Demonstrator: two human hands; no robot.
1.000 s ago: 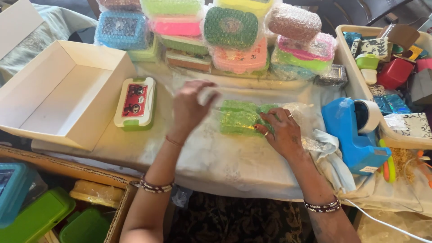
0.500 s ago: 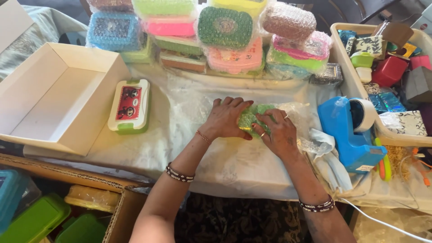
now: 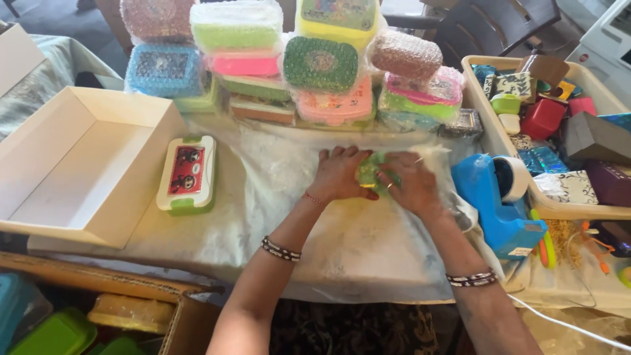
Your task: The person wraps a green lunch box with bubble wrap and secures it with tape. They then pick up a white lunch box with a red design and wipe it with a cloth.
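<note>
Left hand [image 3: 338,174] and right hand [image 3: 413,184] are pressing together, palms down, clamped over a small green box [image 3: 369,172] that is showing only between them. The box is lying on a sheet of bubble wrap [image 3: 368,243], just left of the blue tape dispenser [image 3: 497,204]. Farther left of the dispenser, a green-and-white lunch box [image 3: 186,174] is resting flat, touching an open white carton [image 3: 79,171]. Behind the dispenser, wrapped boxes [image 3: 315,66] are standing stacked. To its right, a cream tray [image 3: 483,125] is holding assorted small items.

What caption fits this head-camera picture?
Both hands, left and right, press a green box into bubble wrap.
</note>
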